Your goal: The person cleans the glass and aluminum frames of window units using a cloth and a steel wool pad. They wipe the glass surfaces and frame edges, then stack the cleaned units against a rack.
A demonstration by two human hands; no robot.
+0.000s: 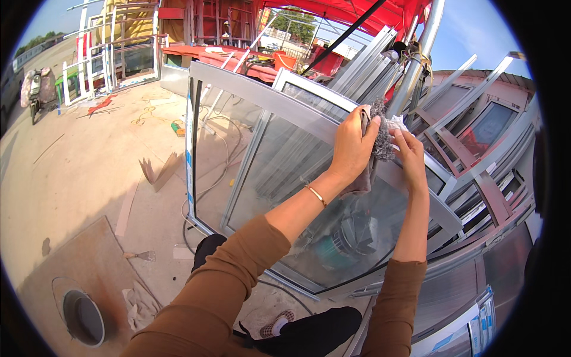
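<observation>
A grey metal window frame [256,98] with glass panes leans in front of me. Over its top rail, my left hand [352,146] is closed around a brownish-grey rag [360,183], whose lower end hangs against the glass. A dark grey shaggy wad [383,146], perhaps wool or a fringed cloth, is bunched between my two hands. My right hand [409,156] pinches at the wad's right side, its fingertips by a crumpled white piece [396,123]. How the rag, wad and white piece join is hidden by my fingers.
A bucket [83,317] of greyish liquid stands on a board [50,282] at lower left, near a scraper [140,256] and a crumpled cloth [140,306]. A hose [225,169] lies behind the glass. Metal profiles [369,65] and frames [499,119] crowd the right.
</observation>
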